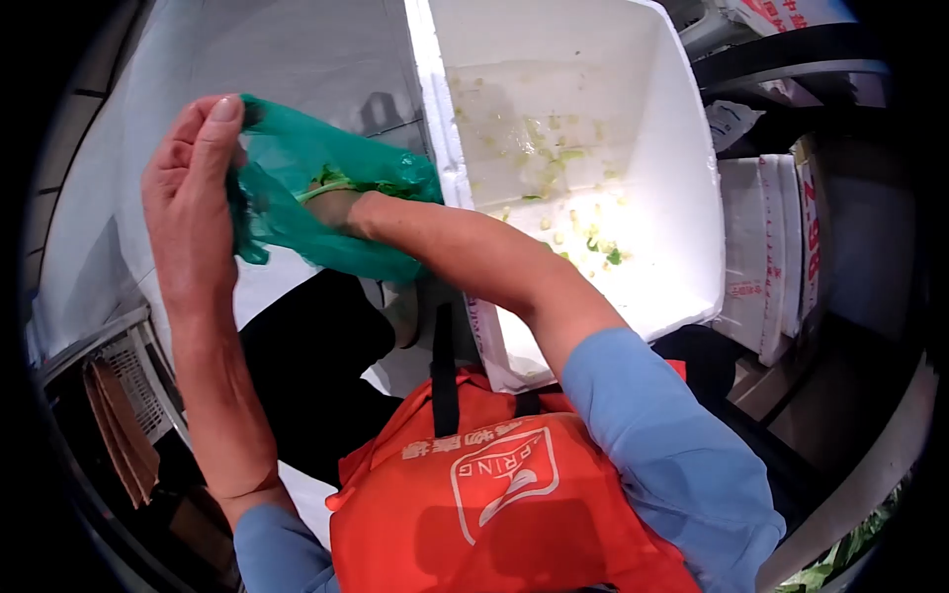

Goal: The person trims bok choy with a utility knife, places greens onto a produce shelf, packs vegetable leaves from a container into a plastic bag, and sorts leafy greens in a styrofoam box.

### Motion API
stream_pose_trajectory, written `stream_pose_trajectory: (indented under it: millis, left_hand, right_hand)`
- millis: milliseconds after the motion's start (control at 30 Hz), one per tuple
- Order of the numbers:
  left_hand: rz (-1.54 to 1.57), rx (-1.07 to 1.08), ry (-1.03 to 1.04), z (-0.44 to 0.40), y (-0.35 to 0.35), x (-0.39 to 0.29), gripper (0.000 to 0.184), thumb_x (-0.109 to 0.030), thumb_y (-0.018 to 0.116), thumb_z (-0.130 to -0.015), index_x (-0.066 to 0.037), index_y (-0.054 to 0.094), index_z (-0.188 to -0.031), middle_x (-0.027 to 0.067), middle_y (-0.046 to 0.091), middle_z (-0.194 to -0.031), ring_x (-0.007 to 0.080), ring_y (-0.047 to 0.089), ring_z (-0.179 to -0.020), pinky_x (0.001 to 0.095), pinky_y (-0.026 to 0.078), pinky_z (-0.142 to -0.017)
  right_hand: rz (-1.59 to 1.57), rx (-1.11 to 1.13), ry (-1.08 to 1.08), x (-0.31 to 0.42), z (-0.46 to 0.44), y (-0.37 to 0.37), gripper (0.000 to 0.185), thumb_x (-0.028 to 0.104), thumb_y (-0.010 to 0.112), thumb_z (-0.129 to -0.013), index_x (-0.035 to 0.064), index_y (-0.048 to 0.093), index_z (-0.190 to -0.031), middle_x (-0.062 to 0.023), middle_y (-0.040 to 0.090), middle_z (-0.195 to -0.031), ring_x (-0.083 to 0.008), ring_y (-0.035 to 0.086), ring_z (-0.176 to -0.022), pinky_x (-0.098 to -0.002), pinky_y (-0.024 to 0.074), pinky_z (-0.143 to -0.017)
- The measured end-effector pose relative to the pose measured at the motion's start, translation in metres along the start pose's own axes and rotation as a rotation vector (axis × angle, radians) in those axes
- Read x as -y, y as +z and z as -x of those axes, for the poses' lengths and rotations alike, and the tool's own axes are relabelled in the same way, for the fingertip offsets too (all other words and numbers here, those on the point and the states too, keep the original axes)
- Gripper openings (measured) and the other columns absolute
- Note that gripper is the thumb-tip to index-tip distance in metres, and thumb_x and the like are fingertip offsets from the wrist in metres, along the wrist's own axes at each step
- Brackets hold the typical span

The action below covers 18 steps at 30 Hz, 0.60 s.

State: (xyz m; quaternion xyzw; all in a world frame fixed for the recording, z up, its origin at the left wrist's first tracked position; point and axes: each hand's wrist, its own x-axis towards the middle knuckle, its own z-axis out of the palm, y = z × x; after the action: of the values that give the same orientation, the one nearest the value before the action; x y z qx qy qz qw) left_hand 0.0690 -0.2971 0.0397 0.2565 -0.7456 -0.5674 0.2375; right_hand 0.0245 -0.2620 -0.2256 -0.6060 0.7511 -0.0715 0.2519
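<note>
A green plastic bag (297, 148) hangs in the air left of a white foam box (450, 128). My left hand (193, 178) pinches the bag's rim at its left end, thumb pressed against the fingers. Inside the bag is my right hand (341, 208), reaching in from the right with the forearm across the box's near left corner. Leafy green vegetables (334, 182) show next to my right hand in the bag. The fingers of that hand are hidden by the plastic and leaves. Small pale stem pieces (573, 222) and leaf scraps lie in the box.
White boxes (751, 257) stand beyond the foam box on the right. At the lower left is a white plastic crate (133, 381) with brown cardboard (121, 430). Leafy greens (840, 553) show at the lower right. Grey floor (297, 49) lies left of the foam box.
</note>
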Motion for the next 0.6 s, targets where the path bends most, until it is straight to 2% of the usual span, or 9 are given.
stream_pose_trajectory:
  millis: [100,200,233,300,433,467,533,600]
  left_hand:
    - [-0.004,0.037,-0.040,-0.008,-0.004,0.008,0.027,-0.033,0.065,-0.091,-0.006,0.067,-0.093,-0.0069,0.046,-0.069,0.0011,0.040,-0.061,0.0169,0.031,-0.054]
    - [-0.046,0.053,-0.028,-0.012,-0.002,0.011,0.027,-0.034,0.065,-0.091,-0.007,0.068,-0.092,-0.0072,0.045,-0.069,0.0018,0.040,-0.061,0.0173,0.031,-0.054]
    - [-0.061,0.052,-0.021,-0.012,0.001,0.011,0.027,-0.034,0.065,-0.091,-0.007,0.068,-0.092,-0.0072,0.045,-0.069,0.0018,0.040,-0.060,0.0175,0.031,-0.053]
    - [-0.097,0.064,-0.019,-0.013,0.007,0.010,0.027,-0.034,0.065,-0.091,-0.007,0.068,-0.091,-0.0073,0.044,-0.068,0.0016,0.039,-0.060,0.0178,0.030,-0.053]
    - [-0.144,0.100,-0.022,-0.013,0.015,0.009,0.026,-0.033,0.065,-0.092,-0.007,0.067,-0.091,-0.0080,0.043,-0.067,0.0012,0.038,-0.059,0.0180,0.029,-0.052]
    - [-0.150,0.106,-0.012,-0.015,0.017,0.009,0.026,-0.033,0.065,-0.092,-0.007,0.067,-0.091,-0.0081,0.043,-0.067,0.0012,0.038,-0.059,0.0181,0.029,-0.052]
    - [-0.194,0.106,-0.029,-0.017,0.021,0.007,0.025,-0.032,0.065,-0.092,-0.007,0.067,-0.092,-0.0082,0.043,-0.067,0.0012,0.038,-0.058,0.0178,0.029,-0.052]
    - [-0.209,0.100,-0.050,-0.019,0.025,0.007,0.025,-0.032,0.066,-0.091,-0.007,0.068,-0.095,-0.0074,0.045,-0.068,0.0014,0.040,-0.060,0.0172,0.030,-0.053]
  right_hand:
    - [-0.370,-0.045,-0.041,-0.014,0.001,-0.014,0.031,0.020,0.061,-0.081,0.0081,0.070,-0.107,-0.0120,0.069,-0.098,-0.0281,0.066,-0.092,-0.0391,0.0509,-0.079]
    - [-0.781,0.285,0.135,-0.006,0.076,-0.098,0.038,0.021,0.053,-0.087,0.0003,0.064,-0.116,-0.0176,0.066,-0.109,-0.0292,0.062,-0.102,-0.0344,0.0456,-0.091]
    - [-0.783,0.184,0.026,-0.016,0.080,-0.083,0.040,0.021,0.052,-0.087,0.0011,0.062,-0.120,-0.0172,0.066,-0.108,-0.0300,0.062,-0.102,-0.0337,0.0452,-0.092]
    - [-0.873,0.050,-0.044,-0.021,0.114,-0.092,0.040,0.022,0.053,-0.087,0.0004,0.063,-0.119,-0.0167,0.067,-0.108,-0.0274,0.063,-0.100,-0.0346,0.0449,-0.093]
    - [-1.249,0.031,-0.111,-0.054,0.186,-0.135,0.034,0.022,0.055,-0.095,-0.0006,0.062,-0.118,-0.0125,0.067,-0.112,-0.0221,0.063,-0.106,-0.0321,0.0491,-0.092]
    - [-1.407,-0.031,-0.153,-0.078,0.192,-0.126,0.031,0.026,0.057,-0.096,0.0024,0.064,-0.115,-0.0117,0.067,-0.109,-0.0199,0.064,-0.105,-0.0312,0.0537,-0.086]
    - [-1.604,-0.114,0.056,-0.126,0.215,-0.132,0.030,0.029,0.059,-0.095,0.0031,0.065,-0.109,-0.0097,0.069,-0.098,-0.0146,0.068,-0.086,-0.0281,0.0570,-0.073]
    - [-1.599,-0.547,0.309,-0.184,0.221,-0.103,0.029,0.028,0.058,-0.096,0.0026,0.065,-0.107,-0.0055,0.069,-0.091,-0.0097,0.064,-0.072,-0.0256,0.0552,-0.066]
